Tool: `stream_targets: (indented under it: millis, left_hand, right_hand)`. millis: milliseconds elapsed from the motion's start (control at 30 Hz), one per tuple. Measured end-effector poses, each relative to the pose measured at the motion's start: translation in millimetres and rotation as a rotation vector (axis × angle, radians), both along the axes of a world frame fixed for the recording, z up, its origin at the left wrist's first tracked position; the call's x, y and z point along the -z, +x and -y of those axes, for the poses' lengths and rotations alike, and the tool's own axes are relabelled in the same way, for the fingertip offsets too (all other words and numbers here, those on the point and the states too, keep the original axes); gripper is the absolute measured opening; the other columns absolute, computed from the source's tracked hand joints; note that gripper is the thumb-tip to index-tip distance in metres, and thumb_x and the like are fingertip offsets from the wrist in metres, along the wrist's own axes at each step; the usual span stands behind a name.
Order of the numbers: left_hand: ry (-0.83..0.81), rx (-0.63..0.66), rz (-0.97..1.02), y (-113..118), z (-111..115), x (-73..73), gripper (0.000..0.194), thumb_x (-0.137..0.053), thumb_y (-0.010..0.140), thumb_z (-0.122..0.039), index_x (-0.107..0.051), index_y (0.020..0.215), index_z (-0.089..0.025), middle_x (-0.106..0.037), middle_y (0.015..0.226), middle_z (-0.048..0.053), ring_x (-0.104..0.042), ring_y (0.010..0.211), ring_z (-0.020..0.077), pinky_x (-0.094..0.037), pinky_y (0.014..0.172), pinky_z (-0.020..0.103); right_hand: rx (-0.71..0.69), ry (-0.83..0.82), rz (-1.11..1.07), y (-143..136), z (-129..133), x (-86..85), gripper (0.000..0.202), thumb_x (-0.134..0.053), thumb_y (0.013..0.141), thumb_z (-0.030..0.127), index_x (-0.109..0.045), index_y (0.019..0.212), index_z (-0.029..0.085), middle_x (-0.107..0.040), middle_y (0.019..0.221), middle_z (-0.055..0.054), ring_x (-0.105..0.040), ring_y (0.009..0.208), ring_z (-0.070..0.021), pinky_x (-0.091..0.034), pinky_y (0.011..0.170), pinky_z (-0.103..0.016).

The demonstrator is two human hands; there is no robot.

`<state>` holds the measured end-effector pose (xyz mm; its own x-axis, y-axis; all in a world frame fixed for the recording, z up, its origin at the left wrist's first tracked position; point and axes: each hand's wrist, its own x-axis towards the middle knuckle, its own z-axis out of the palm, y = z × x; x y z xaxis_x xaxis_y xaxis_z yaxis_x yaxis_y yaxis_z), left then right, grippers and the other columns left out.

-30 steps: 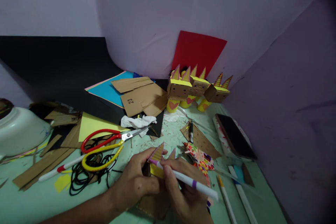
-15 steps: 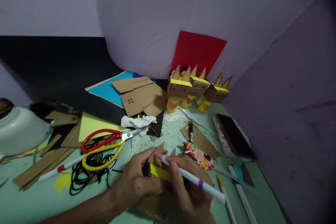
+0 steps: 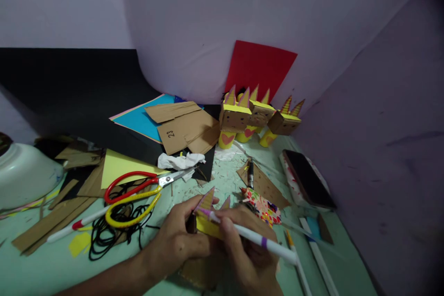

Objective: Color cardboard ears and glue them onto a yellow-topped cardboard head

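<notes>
In the lower middle of the head view, my left hand (image 3: 178, 238) is closed round a small cardboard figure (image 3: 199, 274) with a yellow strip and pointed, purple-edged ears. A white felt-tip marker (image 3: 255, 237) with a purple band sits in the pinch of my right hand (image 3: 248, 252). Its purple tip is at the base of the figure's left ear (image 3: 207, 199). My fingers hide much of the figure. Behind my hands stand several similar cardboard figures (image 3: 236, 118) with yellow bodies and hearts.
Red-and-yellow-handled scissors (image 3: 132, 194) lie over a tangle of black cord (image 3: 104, 233) on the left. Cardboard pieces (image 3: 187, 129) and crumpled tissue (image 3: 182, 161) lie farther back. To the right are a phone (image 3: 308, 178), an orange-tipped marker (image 3: 294, 259) and a flower-patterned piece (image 3: 263, 206).
The purple tip has moved slightly down along the ear's edge toward the yellow strip. The whole view has shifted a little; both hands keep their grips.
</notes>
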<state>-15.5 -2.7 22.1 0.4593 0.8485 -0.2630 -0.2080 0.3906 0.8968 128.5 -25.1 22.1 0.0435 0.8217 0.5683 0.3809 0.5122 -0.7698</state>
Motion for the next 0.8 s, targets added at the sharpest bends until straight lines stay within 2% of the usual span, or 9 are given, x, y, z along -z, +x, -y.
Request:
stream_targets:
  millis: [133,200,367,500,800]
  left_hand:
    - [-0.003,0.072,0.11,2,0,-3.8,0.046,-0.071,0.059,-0.021,-0.059,0.102,-0.015,-0.061,0.084,0.002,-0.053,0.076,0.0185,-0.039,0.064,0.026]
    - [-0.011,0.077,0.125,3,0,-4.2,0.047,-0.07,0.059,-0.021,-0.058,0.104,-0.015,-0.06,0.085,0.002,-0.052,0.075,0.0179,-0.039,0.064,0.026]
    - [-0.01,0.061,0.11,4,-1,-1.0,0.049,-0.071,0.059,-0.022,-0.056,0.106,-0.015,-0.06,0.087,0.003,-0.053,0.08,0.0208,-0.04,0.068,0.029]
    - [0.019,0.063,0.101,3,-2,3.0,0.05,-0.071,0.058,-0.022,-0.056,0.106,-0.015,-0.058,0.085,0.002,-0.052,0.08,0.021,-0.039,0.068,0.029]
    - [0.026,0.069,0.08,2,-1,2.7,0.037,-0.071,0.058,-0.022,-0.058,0.093,-0.016,-0.055,0.077,0.0,-0.053,0.077,0.0208,-0.039,0.064,0.028]
  right_hand:
    - [0.247,-0.03,-0.109,10,-4,2.6,0.017,-0.054,0.085,0.024,-0.07,0.08,0.021,-0.069,0.071,-0.004,-0.062,0.062,-0.0161,-0.048,0.056,-0.028]
    - [0.274,-0.03,-0.108,14,-7,3.5,0.017,-0.054,0.085,0.025,-0.07,0.081,0.021,-0.07,0.074,-0.003,-0.063,0.063,-0.0161,-0.048,0.058,-0.028]
    - [0.133,0.06,0.052,15,-9,3.3,0.017,-0.052,0.086,0.019,-0.069,0.087,0.023,-0.07,0.071,-0.002,-0.064,0.062,-0.0148,-0.048,0.056,-0.025]
    - [0.09,0.068,0.086,12,-8,2.3,0.018,-0.051,0.086,0.018,-0.068,0.089,0.023,-0.07,0.072,-0.002,-0.065,0.064,-0.0152,-0.048,0.056,-0.026]
    - [0.019,0.076,0.137,12,-8,3.8,0.02,-0.051,0.084,0.013,-0.066,0.092,0.022,-0.067,0.069,-0.002,-0.062,0.059,-0.0143,-0.047,0.051,-0.025]
